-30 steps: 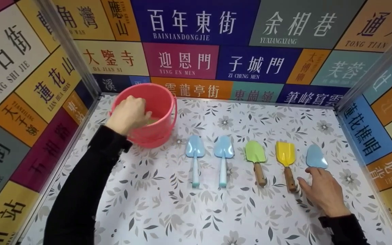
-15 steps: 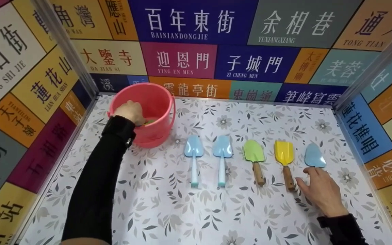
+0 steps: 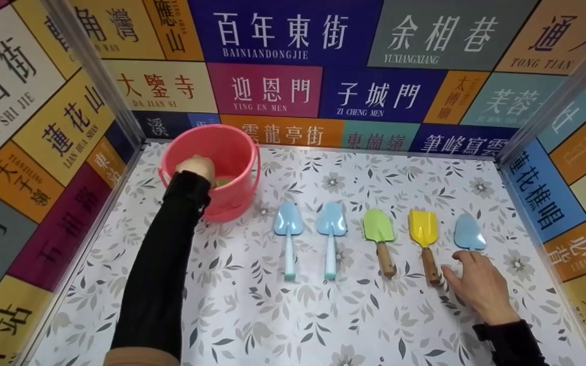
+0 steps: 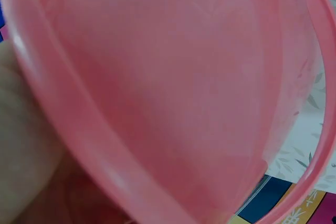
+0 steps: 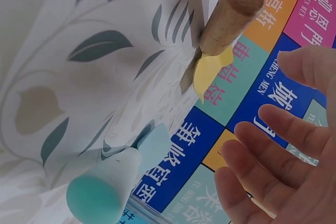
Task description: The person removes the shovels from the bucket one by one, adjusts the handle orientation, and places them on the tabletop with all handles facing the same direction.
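**Left hand [image 3: 196, 168] down inside the pink plastic bucket [image 3: 232, 206]**

From my end, the bucket stands near the far left corner of the surface [image 3: 252, 320], a mostly hidden green item [image 3: 223, 182] inside. The left fingers are out of sight; I can't tell what they do. I'd keep that wrist off the rim and press gently, so nothing tips.

The right hand [image 3: 481, 287], fingers loosely spread and holding nothing, hangs near the right edge. I count one bucket and five trowels: three light-blue metal trowels [image 3: 288, 218], one wooden-handled green trowel [image 3: 379, 225], one wooden-handled yellow trowel [image 3: 423, 227].
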`<state>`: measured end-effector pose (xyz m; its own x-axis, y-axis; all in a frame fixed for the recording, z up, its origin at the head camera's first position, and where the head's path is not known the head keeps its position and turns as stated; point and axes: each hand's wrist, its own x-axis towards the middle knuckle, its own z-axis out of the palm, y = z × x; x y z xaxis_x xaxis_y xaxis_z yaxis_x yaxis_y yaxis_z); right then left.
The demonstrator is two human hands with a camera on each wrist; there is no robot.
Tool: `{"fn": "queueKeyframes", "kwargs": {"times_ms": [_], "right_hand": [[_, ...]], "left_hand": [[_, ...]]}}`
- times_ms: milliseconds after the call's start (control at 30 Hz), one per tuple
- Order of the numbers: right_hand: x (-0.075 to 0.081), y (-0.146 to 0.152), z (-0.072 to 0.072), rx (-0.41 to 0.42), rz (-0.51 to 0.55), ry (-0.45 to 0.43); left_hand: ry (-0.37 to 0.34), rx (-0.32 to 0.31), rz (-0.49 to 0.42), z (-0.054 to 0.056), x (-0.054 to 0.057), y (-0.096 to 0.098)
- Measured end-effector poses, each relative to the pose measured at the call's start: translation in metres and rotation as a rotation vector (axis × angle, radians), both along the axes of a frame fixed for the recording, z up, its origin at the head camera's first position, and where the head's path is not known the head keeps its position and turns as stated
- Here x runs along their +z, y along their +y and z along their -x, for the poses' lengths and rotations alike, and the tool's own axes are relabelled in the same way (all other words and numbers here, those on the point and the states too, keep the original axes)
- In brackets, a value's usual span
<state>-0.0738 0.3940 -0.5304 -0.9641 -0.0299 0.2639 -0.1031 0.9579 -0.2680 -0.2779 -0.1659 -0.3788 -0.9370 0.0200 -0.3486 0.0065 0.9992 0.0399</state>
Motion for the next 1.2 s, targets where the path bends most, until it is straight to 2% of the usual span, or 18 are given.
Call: {"fn": "queueKeyframes", "kwargs": {"times_ms": [367, 667, 933, 1200], "right_hand": [[-0.001, 0.0, 0.001, 0.002, 0.003, -0.025], [-0.001, -0.001, 0.0, -0.013, -0.004, -0.043], [0.001, -0.001, 0.001, -0.013, 0.0, -0.046], [-0.001, 0.001, 0.0, 0.007, -0.006, -0.014]], "left_hand": [[0.016, 0.006, 0.012, -0.002, -0.008, 0.002], [0.015, 0.012, -0.005, 0.0, -0.009, 0.001], [0.01, 0.01, 0.017, 0.001, -0.01, 0.004], [0.068, 0.047, 0.002, 0.001, -0.012, 0.006]]}}
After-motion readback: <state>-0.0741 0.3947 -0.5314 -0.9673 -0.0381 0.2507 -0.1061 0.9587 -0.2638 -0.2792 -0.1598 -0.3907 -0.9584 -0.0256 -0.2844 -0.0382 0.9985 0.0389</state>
